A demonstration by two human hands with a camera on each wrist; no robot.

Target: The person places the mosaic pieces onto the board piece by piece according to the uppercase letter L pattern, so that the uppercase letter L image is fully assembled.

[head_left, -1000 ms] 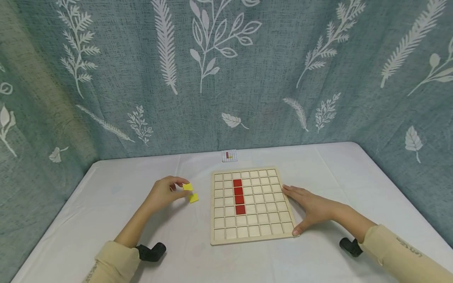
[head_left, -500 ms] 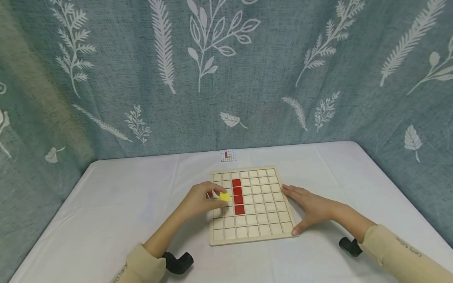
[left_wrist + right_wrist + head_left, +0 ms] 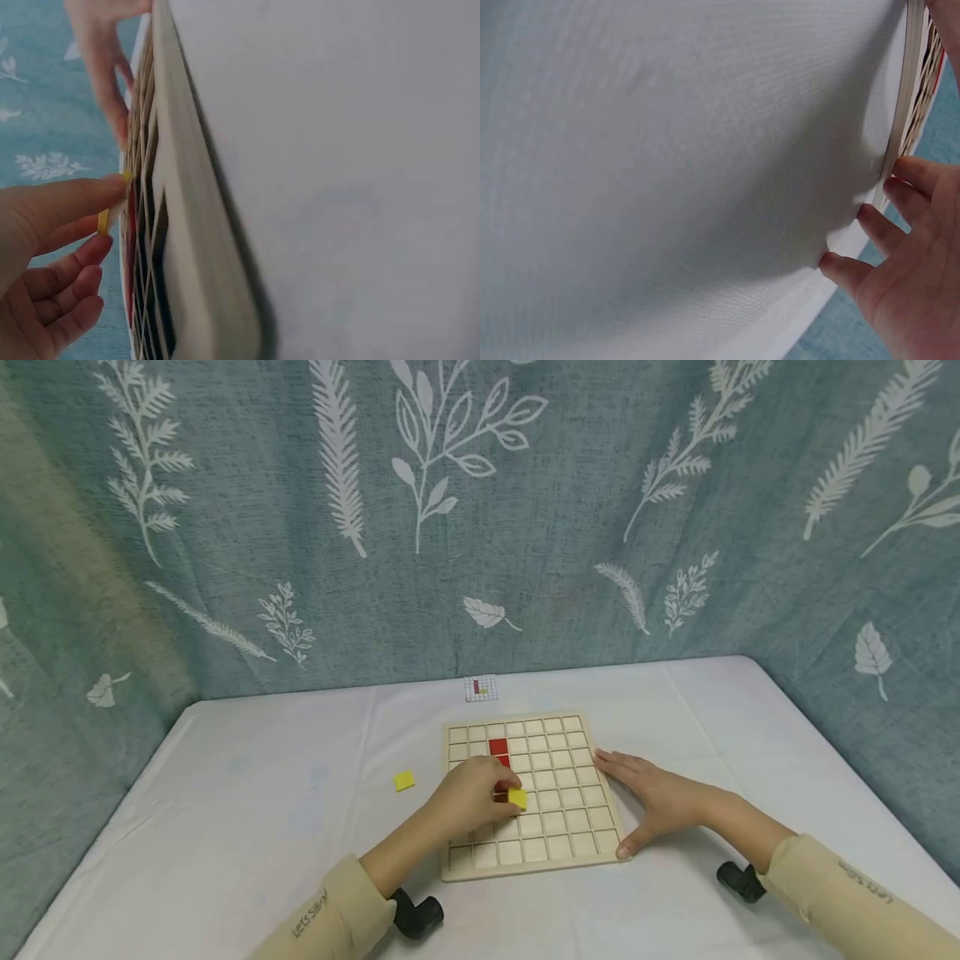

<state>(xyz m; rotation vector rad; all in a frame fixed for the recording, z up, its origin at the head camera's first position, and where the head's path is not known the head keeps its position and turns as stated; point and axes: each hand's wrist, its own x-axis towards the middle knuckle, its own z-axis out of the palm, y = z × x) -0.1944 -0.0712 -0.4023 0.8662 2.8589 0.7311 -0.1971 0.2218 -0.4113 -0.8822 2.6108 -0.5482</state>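
Note:
Between thumb and fingers my left hand [image 3: 468, 793] pinches a square yellow tile [image 3: 517, 799], held over the wooden grid board [image 3: 562, 799] just right of the red tiles [image 3: 498, 746]. The red tiles sit in one column of cells, the lower ones partly hidden by that hand. In the left wrist view the yellow tile [image 3: 103, 222] shows edge-on, close to the grid. My right hand [image 3: 663, 797] rests along the board's right edge, fingers spread and thumb at the near right corner. A second yellow tile [image 3: 403, 780] lies on the cloth left of the board.
Behind the board lies a small printed card [image 3: 481, 688] with a grid and red and yellow squares. A white cloth [image 3: 285, 793] covers the table, and a patterned curtain [image 3: 375, 610] hangs behind. A black device [image 3: 417, 916] is at the left wrist.
My left hand has picked up one yellow tile from beside the board and carried it right, past the red column. The other yellow tile stays behind. The right hand keeps its place.

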